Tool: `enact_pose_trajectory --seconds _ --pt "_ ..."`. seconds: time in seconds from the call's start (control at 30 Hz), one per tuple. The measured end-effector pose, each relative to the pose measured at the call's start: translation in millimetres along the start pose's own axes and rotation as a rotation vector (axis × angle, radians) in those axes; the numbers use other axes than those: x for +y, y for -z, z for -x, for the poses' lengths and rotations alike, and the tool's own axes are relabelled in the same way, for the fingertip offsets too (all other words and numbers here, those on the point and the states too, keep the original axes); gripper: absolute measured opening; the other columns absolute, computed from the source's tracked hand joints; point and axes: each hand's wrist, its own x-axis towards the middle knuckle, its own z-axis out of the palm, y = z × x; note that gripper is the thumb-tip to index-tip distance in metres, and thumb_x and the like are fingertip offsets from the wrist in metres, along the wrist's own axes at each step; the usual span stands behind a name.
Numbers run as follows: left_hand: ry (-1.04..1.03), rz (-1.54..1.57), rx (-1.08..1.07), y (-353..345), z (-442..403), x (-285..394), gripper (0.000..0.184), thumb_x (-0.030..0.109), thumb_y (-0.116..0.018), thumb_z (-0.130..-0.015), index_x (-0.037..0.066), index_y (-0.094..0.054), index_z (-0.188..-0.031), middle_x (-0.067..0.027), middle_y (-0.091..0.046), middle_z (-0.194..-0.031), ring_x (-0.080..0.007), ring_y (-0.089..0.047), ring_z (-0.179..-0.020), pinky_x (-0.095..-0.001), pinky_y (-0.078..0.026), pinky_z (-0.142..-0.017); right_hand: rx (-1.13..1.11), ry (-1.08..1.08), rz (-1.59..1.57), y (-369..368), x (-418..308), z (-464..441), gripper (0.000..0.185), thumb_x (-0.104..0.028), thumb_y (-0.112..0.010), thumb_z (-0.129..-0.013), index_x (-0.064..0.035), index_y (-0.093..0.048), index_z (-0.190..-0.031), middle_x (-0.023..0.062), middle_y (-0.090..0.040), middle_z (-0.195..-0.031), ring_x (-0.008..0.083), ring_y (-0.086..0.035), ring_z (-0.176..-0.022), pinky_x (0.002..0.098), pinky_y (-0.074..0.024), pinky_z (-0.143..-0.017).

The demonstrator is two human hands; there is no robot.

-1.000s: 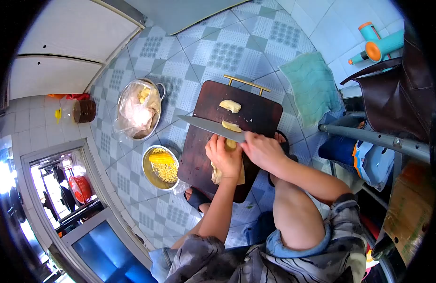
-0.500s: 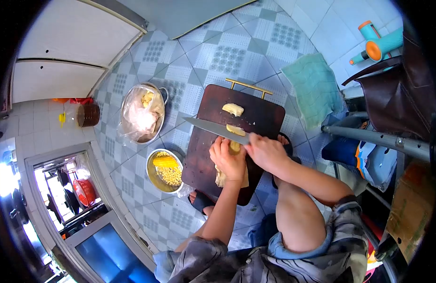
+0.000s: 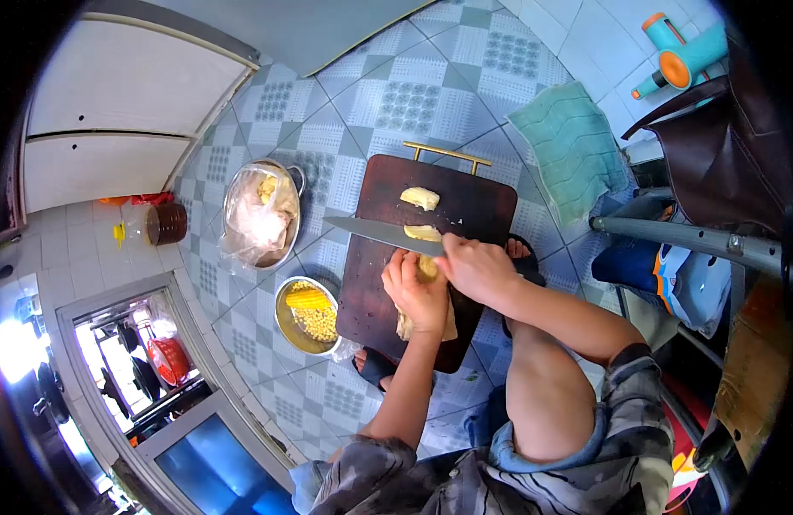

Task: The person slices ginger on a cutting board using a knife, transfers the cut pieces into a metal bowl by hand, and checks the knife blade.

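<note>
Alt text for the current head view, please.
Right hand holds a knife over a dark cutting board; left hand steadies a pale yellow piece. Left of the board: a bowl of corn and a pan holding a plastic bag.

Patterned blue-grey tile floor [image 3: 414, 103]; left of it, white cabinet [image 3: 130, 81] above a glazed, brightly backlit door [image 3: 216, 459].

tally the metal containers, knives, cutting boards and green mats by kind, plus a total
metal containers: 2
knife: 1
cutting board: 1
green mat: 1
total: 5
</note>
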Motion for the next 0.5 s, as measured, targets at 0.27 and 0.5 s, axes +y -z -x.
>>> enact_pose_trajectory --seconds 0.27,0.5 --pt "0.027 0.026 -0.049 7.8 -0.3 9.4 0.040 0.014 -0.078 -0.067 0.007 -0.062 -0.103 -0.0126 -0.058 -0.112 -0.0335 -0.052 -0.103 -0.0429 -0.042 -0.091 -0.136 -0.172 -0.084 30.4 27.5 16.8 0.037 -0.038 -0.040 -0.097 -0.0014 -0.047 -0.091 0.0235 -0.063 -0.064 0.0415 -0.064 -0.062 0.0526 -0.0516 -0.056" --pt "0.033 -0.003 -0.059 4.3 6.0 4.9 0.052 0.008 -0.078 -0.061 0.005 -0.057 -0.108 -0.0143 -0.055 -0.114 -0.0363 -0.049 -0.105 -0.0444 -0.041 -0.091 -0.161 -0.106 -0.055 32.6 5.3 49.8 0.033 -0.034 -0.048 -0.095 -0.0007 -0.043 -0.091 0.0217 -0.062 -0.065 0.0367 -0.064 -0.057 0.0457 -0.0514 -0.048"
